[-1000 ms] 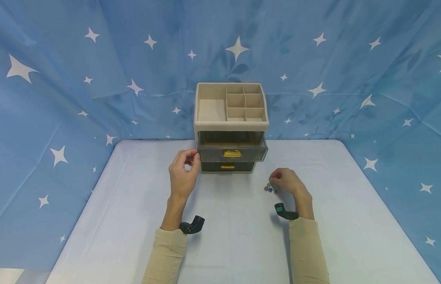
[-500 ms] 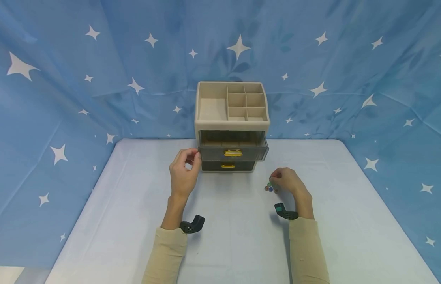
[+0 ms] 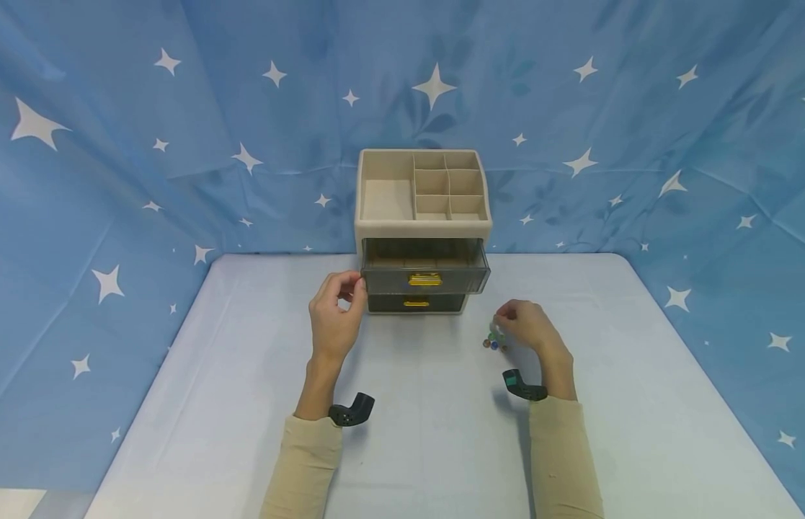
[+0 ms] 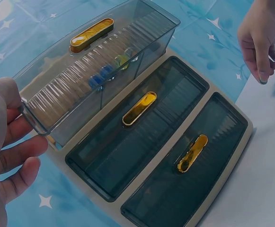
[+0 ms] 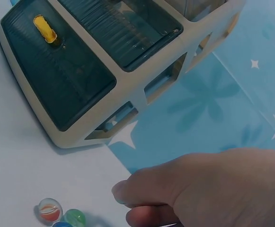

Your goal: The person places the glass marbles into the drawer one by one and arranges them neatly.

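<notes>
Smoky transparent plastic forms the top drawer (image 3: pixel 389 282), which stands drawn out of the beige organizer (image 3: pixel 408 229) at the far side of the bench (image 3: pixel 415 404). Left hand (image 3: pixel 331 326): thumb and fingers pinch the drawer's left front corner. Right hand (image 3: pixel 530 329): fingertips narrowed, over the glass marbles (image 5: pixel 49 209) grouped on the bench to the right of the organizer; whether a marble sits between them cannot be told. Further marbles (image 4: pixel 107 72) show through the drawer wall, inside. Two lower drawers (image 4: pixel 104 161) are closed. Handling: each marble should be light, hard, slippery and liable to roll; take hold from above, thumb and forefinger on opposite sides, at the widest part. The drawer is probably light and stiff, and its thin wall may crack if knocked; steady it at the front corner or by the gold handle (image 3: pixel 425 279).
</notes>
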Action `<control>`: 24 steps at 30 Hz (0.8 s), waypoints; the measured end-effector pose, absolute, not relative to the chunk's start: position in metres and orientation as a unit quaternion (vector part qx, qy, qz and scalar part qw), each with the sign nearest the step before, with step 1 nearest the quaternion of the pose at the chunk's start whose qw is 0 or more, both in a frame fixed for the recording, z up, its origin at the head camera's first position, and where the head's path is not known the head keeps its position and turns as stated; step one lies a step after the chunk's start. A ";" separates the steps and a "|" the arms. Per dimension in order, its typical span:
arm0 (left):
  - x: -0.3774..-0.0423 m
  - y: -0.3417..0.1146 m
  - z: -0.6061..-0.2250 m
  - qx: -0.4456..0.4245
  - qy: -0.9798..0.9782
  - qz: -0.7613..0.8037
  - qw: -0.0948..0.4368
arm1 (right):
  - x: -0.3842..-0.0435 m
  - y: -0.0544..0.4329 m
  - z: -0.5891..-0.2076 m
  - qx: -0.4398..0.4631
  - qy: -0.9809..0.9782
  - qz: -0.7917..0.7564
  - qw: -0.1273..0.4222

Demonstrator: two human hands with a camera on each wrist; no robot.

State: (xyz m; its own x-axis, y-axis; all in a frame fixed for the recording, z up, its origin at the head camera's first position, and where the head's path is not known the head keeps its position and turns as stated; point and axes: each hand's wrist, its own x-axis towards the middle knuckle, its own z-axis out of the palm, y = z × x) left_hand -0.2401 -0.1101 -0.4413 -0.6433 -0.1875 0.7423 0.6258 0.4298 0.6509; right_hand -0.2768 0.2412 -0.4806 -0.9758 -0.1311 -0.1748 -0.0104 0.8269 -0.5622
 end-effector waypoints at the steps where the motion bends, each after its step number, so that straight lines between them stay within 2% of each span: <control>1: -0.240 -0.110 -0.441 -0.146 -0.747 -0.513 0.396 | -0.277 0.241 -0.480 -0.039 0.950 -0.293 0.101; 24: -0.238 -0.109 -0.441 -0.140 -0.746 -0.517 0.396 | -0.268 0.239 -0.460 -0.054 0.951 -0.304 0.020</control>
State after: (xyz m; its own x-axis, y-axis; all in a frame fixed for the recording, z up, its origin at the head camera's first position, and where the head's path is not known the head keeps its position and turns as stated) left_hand -0.2381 -0.1093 -0.4408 -0.6476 -0.2002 0.7352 0.6176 0.4272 0.6604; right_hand -0.2677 0.2388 -0.4596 -0.9934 -0.1146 -0.0056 -0.0902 0.8098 -0.5797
